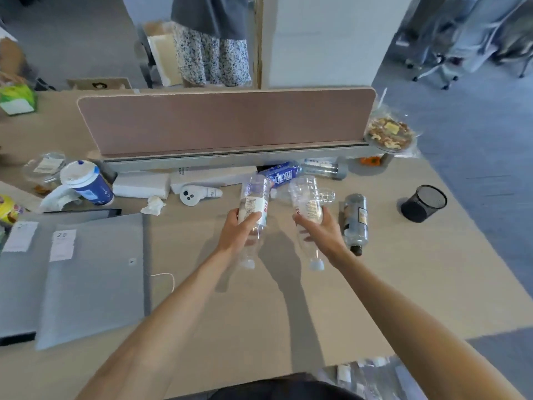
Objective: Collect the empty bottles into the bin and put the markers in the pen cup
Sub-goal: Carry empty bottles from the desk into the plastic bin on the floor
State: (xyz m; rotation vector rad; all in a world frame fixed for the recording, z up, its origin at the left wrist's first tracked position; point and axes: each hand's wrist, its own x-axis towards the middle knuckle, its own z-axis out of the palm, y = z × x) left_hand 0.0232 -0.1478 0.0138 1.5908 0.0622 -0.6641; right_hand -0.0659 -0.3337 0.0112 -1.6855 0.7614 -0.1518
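Note:
My left hand (240,230) grips a clear empty bottle with a white label (255,202), cap end pointing toward me. My right hand (320,229) holds a second clear bottle with a white label (307,197) the same way. A dark-labelled clear bottle (355,220) lies on the desk just right of my right hand. A blue-labelled bottle (281,174) and another clear bottle (321,168) lie by the divider. The black mesh pen cup (424,203) stands at the right. A bin holding clear plastic (372,376) shows at the bottom edge. I see no markers.
A pink divider panel (225,122) crosses the back of the desk. A blue-and-white paper cup (86,183), tissues (153,204), a white device (199,194) and grey padded envelopes (86,269) lie at the left. A plate of food (388,131) sits at the back right.

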